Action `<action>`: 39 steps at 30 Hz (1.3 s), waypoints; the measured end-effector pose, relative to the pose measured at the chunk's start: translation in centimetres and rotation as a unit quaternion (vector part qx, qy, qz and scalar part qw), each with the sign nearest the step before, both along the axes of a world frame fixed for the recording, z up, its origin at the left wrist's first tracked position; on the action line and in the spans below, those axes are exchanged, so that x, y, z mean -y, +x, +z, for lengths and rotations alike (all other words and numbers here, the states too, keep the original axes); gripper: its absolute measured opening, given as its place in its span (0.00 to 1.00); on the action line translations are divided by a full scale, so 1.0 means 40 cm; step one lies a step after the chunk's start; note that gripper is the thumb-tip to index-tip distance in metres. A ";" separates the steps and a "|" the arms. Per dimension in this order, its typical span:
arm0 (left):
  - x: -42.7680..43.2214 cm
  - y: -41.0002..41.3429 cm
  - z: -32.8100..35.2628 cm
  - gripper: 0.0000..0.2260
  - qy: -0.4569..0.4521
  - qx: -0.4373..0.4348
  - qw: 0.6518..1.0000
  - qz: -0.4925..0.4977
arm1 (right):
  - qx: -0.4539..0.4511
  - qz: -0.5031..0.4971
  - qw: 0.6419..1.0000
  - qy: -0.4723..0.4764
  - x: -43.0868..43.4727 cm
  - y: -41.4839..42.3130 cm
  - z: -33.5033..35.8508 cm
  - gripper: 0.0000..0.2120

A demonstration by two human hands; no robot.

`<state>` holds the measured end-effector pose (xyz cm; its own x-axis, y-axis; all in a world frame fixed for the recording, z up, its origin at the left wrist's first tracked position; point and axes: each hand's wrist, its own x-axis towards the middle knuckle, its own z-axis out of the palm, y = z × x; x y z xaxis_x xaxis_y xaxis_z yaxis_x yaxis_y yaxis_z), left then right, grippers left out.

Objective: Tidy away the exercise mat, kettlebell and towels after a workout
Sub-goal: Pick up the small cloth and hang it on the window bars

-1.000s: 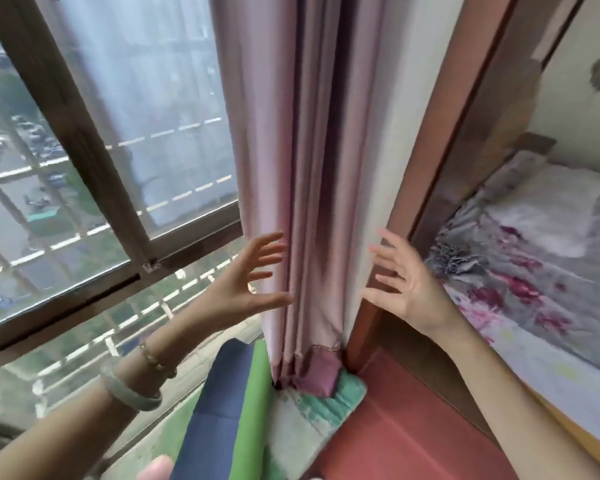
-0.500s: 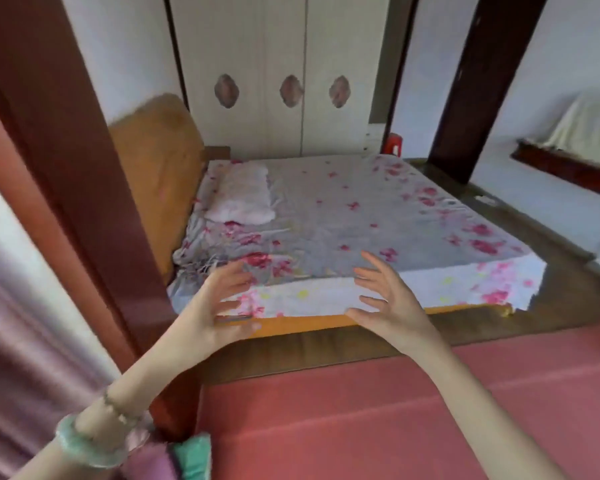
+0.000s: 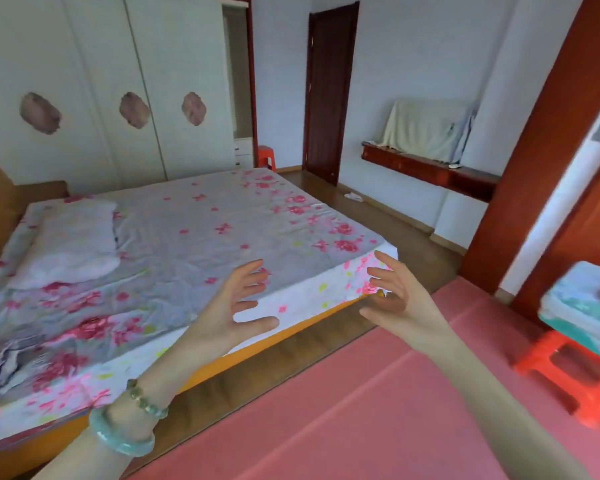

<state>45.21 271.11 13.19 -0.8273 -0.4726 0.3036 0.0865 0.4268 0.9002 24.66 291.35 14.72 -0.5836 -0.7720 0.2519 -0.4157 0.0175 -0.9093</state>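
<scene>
A pink exercise mat (image 3: 378, 410) lies flat on the floor along the near side of the bed. My left hand (image 3: 234, 308) and my right hand (image 3: 395, 299) are raised in front of me, both empty, fingers spread, palms facing each other above the bed's corner. A folded teal and white towel (image 3: 582, 306) rests on a red plastic stool (image 3: 568, 372) at the right edge. No kettlebell is in view.
A bed (image 3: 174, 244) with a flowered sheet and a white pillow (image 3: 70, 244) fills the left. White wardrobe doors (image 3: 118, 91) stand behind it, a dark door (image 3: 329, 91) beyond. A wall shelf (image 3: 430, 171) carries a draped cloth. A second red stool (image 3: 266, 157) stands by the wardrobe.
My view has swung right from the window and curtain to the bedroom, then further right. Both hands stayed raised and empty. The stool with the towel has come into view.
</scene>
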 end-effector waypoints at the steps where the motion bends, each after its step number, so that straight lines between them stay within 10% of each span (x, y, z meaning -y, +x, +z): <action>1: 0.002 -0.057 0.001 0.42 0.001 0.003 1.000 -0.011 | -0.001 -0.010 1.000 0.000 -0.010 -0.045 -0.002 0.39; 39: 0.421 -2.266 -0.105 0.37 0.073 0.052 0.972 -0.218 | 0.003 -0.255 0.966 0.043 0.238 -1.953 -0.107 0.40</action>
